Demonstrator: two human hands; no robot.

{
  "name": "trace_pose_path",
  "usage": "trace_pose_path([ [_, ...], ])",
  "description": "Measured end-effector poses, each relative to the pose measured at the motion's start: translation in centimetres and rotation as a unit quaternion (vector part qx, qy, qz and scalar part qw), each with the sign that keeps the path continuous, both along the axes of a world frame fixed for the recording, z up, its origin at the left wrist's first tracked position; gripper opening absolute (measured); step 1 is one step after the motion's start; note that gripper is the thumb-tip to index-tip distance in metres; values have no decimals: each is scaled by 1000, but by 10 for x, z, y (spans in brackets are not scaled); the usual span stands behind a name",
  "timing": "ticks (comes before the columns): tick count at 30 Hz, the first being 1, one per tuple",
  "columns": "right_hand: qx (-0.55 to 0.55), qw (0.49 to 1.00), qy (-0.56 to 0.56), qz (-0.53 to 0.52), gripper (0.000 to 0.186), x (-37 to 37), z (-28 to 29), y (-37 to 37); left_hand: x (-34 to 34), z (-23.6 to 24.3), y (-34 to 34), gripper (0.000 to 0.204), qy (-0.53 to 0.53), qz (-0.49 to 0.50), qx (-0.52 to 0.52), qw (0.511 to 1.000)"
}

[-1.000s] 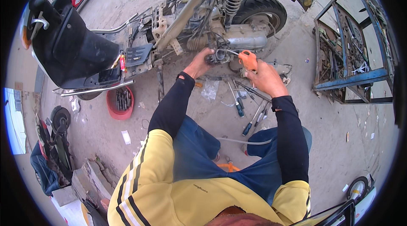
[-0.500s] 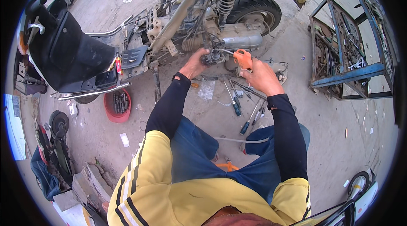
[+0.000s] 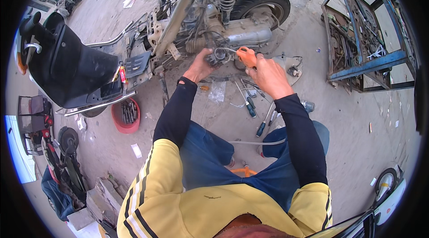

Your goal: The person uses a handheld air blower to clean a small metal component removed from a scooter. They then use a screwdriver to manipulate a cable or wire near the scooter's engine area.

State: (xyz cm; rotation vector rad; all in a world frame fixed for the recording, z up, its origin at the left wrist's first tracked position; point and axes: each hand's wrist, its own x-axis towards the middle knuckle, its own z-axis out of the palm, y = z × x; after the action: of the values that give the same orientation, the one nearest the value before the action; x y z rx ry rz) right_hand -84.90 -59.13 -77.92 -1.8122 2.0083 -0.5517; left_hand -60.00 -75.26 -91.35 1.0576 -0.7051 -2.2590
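The right hand [image 3: 270,77] grips an orange blow gun [image 3: 246,57], its thin nozzle at the round mouth of a metal carburetor [image 3: 219,55] clasped in the left hand [image 3: 198,66], beside a partly stripped scooter [image 3: 173,30]; screwdrivers [image 3: 250,109] lie on the ground [image 3: 348,135].

The scooter [image 3: 172,32] stands ahead of the person [image 3: 210,206]. The air gun [image 3: 246,56] is right of the engine part [image 3: 219,54]. Screwdrivers [image 3: 260,130] lie on the ground [image 3: 344,139] before the knees [image 3: 221,147]; left, pieces [image 3: 129,112] sit in a container [image 3: 127,128]; right stands a rack [image 3: 371,65].
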Motion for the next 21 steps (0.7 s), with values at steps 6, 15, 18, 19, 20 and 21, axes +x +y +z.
trace_pose_path([
  [6, 6, 1000, -23, 1, 40, -3, 5, 0, -10, 11, 8, 46, 19, 8, 8, 1000],
  [15, 12, 999, -38, -5, 39, -5, 13, 6, -6, -1, 4, 46, 67, 14, 18, 997],
  [18, 18, 999, -37, -8, 40, -7, 16, 8, -7, -2, 4, 47, 73, 19, 27, 997],
  [19, 20, 999, -36, -9, 40, -7, 16, 8, -8, -1, 4, 47, 73, 20, 28, 997],
  [20, 19, 999, -35, -8, 40, -7, 16, 8, -9, 0, 5, 47, 73, 20, 29, 997],
  [21, 16, 999, -34, -7, 40, -7, 16, 8, -8, -2, 4, 47, 74, 22, 29, 997],
])
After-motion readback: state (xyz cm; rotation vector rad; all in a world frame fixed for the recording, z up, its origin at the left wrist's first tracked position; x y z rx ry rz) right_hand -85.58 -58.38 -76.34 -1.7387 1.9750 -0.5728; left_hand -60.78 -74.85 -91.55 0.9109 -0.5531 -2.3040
